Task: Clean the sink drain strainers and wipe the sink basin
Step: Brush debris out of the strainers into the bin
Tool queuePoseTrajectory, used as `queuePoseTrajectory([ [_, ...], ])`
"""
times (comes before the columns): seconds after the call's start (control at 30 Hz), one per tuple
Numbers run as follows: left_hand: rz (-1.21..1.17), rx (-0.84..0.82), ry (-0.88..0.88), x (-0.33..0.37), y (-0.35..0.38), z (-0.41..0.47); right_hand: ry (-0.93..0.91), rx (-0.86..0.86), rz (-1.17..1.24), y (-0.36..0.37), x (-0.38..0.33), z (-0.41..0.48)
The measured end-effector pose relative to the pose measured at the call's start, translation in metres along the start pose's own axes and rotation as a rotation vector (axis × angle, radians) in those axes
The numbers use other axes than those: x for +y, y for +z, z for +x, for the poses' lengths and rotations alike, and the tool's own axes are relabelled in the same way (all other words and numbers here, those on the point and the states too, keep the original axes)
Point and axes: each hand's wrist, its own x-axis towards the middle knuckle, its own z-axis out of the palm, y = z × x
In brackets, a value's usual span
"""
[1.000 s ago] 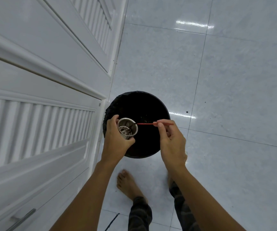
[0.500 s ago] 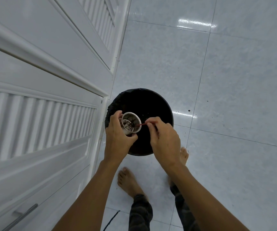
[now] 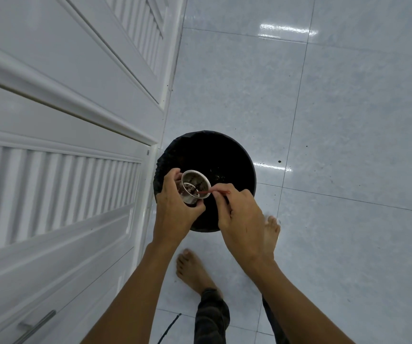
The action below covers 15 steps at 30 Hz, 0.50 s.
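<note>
Since the earlier frames, the right hand [image 3: 239,217] has come closer to the strainer [image 3: 193,188], and the red stick [image 3: 213,193] that was only at the rim now reaches inside the cup, with the right foot stepped forward beside the bin. The strainer is a small metal cup with holes in its bottom, tilted with its mouth toward the camera, and it is held in the air above the near-left part of the bin's opening. The left hand [image 3: 175,214] holds it, with the fingers wrapped and clamped around its wall. The right hand's fingertips are pinched together on the thin stick, and its far end touches the bottom of the cup, where some dark bits lie. I judge that the person is scraping out the dirt so that it falls into the black bin [image 3: 234,157]. The bin is lined with a dark bag, and I see only a few small scraps inside it. It stands on the tiled floor [image 3: 348,120] against the corner of the white cabinet [image 3: 63,182]. If the stick flicks too hard, bits can fly over the bin's rim onto the floor or the bare feet; some dark specks already lie on the tiles. The wet metal cup can also slip from the hand and drop into the bin.
</note>
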Motion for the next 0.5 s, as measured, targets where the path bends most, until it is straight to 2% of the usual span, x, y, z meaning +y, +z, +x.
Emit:
queuePoseTrajectory([
  [0.13, -0.029, 0.008, 0.000, 0.005, 0.001, 0.000, 0.046, -0.069, 0.261, 0.010, -0.001, -0.001],
  [0.33, -0.046, 0.070, -0.004, 0.007, 0.000, 0.000, 0.168, -0.015, 0.250, 0.022, 0.009, 0.003],
  [0.5, -0.018, 0.076, 0.001, 0.006, 0.000, 0.002, 0.119, -0.027, 0.277, 0.024, 0.006, -0.005],
])
